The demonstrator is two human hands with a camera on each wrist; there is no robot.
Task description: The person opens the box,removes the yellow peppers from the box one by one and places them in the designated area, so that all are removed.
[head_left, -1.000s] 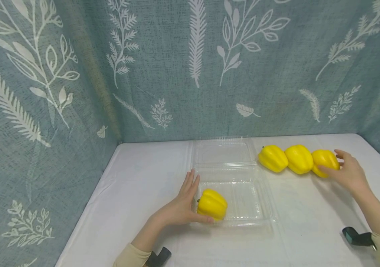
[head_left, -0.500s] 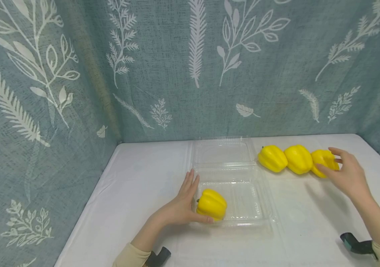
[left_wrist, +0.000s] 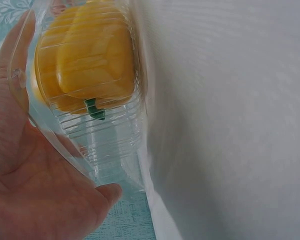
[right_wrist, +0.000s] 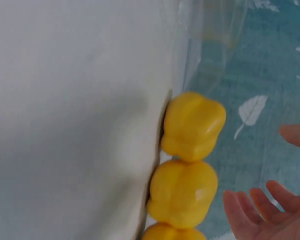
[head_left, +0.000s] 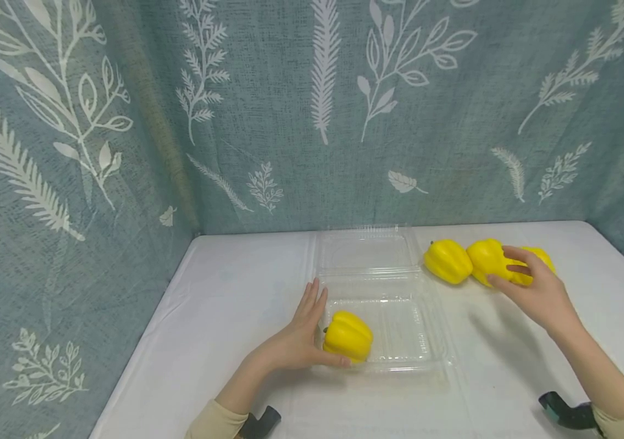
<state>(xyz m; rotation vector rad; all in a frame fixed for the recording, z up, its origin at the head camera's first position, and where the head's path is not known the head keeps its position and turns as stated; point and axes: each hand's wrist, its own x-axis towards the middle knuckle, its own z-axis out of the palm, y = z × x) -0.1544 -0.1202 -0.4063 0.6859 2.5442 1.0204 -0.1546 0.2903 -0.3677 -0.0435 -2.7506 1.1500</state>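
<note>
A yellow bell pepper lies in the left part of a clear plastic clamshell container, whose lid is folded back. My left hand rests at the container's left side, fingers extended along the rim and thumb at the front edge. In the left wrist view the pepper's green stem shows through the clear wall. Three more yellow peppers stand in a row: a left one, a middle one and a right one. My right hand hovers over the middle and right ones, fingers spread, holding nothing.
A white cloth covers the table. Blue-green curtains with white leaf prints hang behind it and at the sides. Dark wrist-camera mounts stick out near both sleeves.
My right hand has moved left from beside the right-hand pepper to over the right and middle ones. The peppers, the container and my left hand stay put.
</note>
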